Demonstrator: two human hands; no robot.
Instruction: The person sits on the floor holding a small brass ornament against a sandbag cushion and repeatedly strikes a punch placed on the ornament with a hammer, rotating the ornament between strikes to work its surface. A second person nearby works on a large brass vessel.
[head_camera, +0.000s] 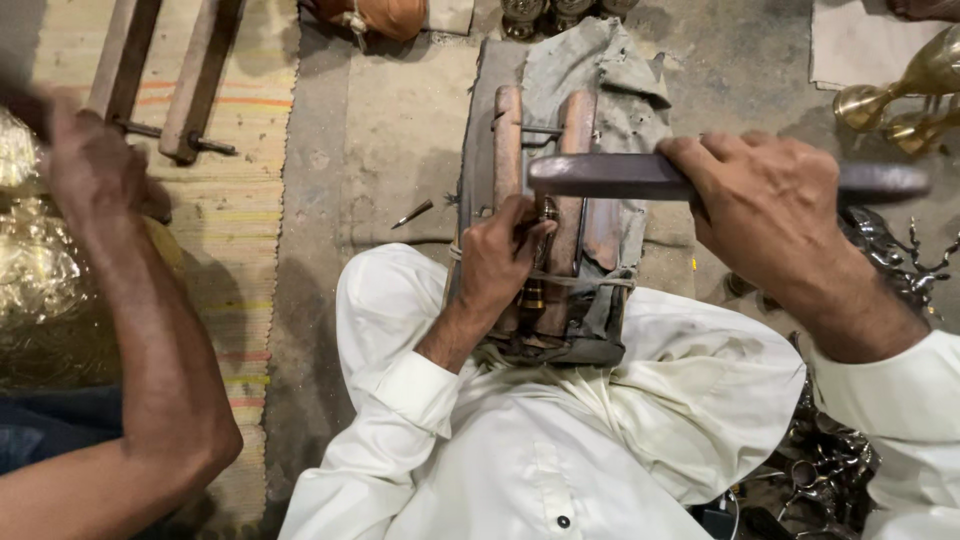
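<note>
My left hand (500, 262) rests on a wooden two-jaw clamp (575, 130) set between my knees, fingers pinching a small brass piece (533, 292) wedged between the jaws. A grey cloth (625, 90) lies under and behind the clamp. Raised above the clamp, my right hand (765, 215) grips a long dark bar (600, 176) held level, its rounded end pointing left over the jaws. White sleeves and white clothing cover my arms and legs.
Another person's bare arm (150, 330) reaches in at the left over shiny brass sheet work (30, 270). A second wooden clamp (190, 80) lies on a striped mat (240, 220). A small pointed tool (412, 213) is on the floor. Brass goblets (900, 95) and metal parts (890, 255) sit at right.
</note>
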